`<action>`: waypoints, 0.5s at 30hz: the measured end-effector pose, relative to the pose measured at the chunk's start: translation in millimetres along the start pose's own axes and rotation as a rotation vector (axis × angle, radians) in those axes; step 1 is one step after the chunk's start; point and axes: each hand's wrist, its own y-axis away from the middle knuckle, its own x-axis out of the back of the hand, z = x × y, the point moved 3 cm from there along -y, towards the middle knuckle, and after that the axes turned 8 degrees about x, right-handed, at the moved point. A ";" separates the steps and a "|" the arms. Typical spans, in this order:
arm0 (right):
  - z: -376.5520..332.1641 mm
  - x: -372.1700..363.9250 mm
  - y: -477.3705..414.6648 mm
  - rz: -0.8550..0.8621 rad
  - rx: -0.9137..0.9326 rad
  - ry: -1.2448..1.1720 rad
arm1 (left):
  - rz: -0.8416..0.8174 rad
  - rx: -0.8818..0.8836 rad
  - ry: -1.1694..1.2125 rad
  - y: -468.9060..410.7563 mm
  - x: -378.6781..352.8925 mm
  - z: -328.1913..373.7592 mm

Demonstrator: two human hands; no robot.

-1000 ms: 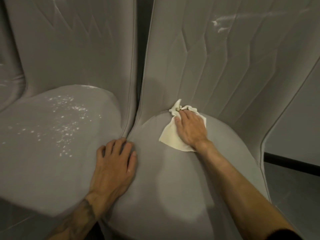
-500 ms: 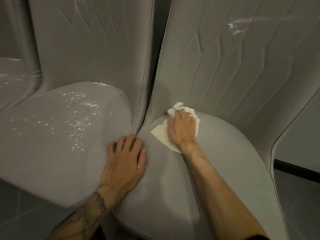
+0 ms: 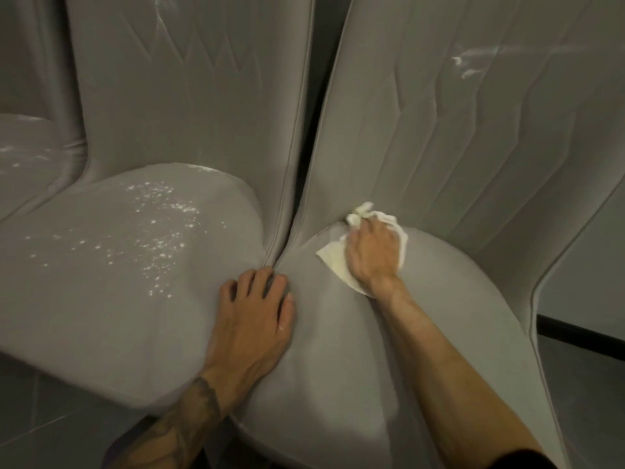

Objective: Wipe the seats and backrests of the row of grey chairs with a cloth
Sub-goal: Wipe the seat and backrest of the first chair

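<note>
1. Pressing down on the cloth, the right hand lies palm down at the back of the right seat, just where that seat meets the right backrest.
2. Its fingers are stretched over the cloth rather than curled round it, though motion blur softens them.
3. The cloth is pale cream. A flat corner sticks out to the left of the hand, and a bunched end shows past the fingertips, touching the backrest.
4. The left hand rests palm down, fingers spread and relaxed, holding nothing. It lies across the seam where the left seat and the right seat touch.
5. A tattoo marks the left forearm.
6. White specks are scattered over the back half of the left seat. The left backrest rises behind it, with stitched lines.
7. A white smear sits high on the right backrest.
8. A third seat shows at the far left edge, with faint pale marks on it.
9. Grey floor shows at the lower right, with a dark strip above it.
</note>
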 end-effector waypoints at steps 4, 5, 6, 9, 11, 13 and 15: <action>-50.2 -12.1 30.2 -0.015 0.288 -0.072 | -0.004 -0.001 -0.004 0.2 -2.3 -1.2; -51.4 -8.1 39.3 -0.019 0.366 -0.121 | -0.005 -0.002 -0.002 0.3 -2.4 -0.3; -50.0 -4.1 47.9 -0.028 0.461 -0.175 | -0.007 -0.001 0.002 0.1 -1.9 0.2; -39.7 8.3 50.4 -0.066 0.607 -0.267 | -0.019 -0.003 -0.010 0.7 1.2 -0.1; -46.2 8.9 39.2 -0.038 0.468 -0.204 | -0.011 -0.004 -0.007 1.0 4.4 1.0; -61.1 7.1 42.8 -0.021 0.390 -0.139 | -0.009 -0.004 -0.001 1.9 7.2 1.9; -66.2 12.0 59.8 0.022 0.580 -0.195 | -0.004 -0.010 -0.007 1.8 8.9 3.0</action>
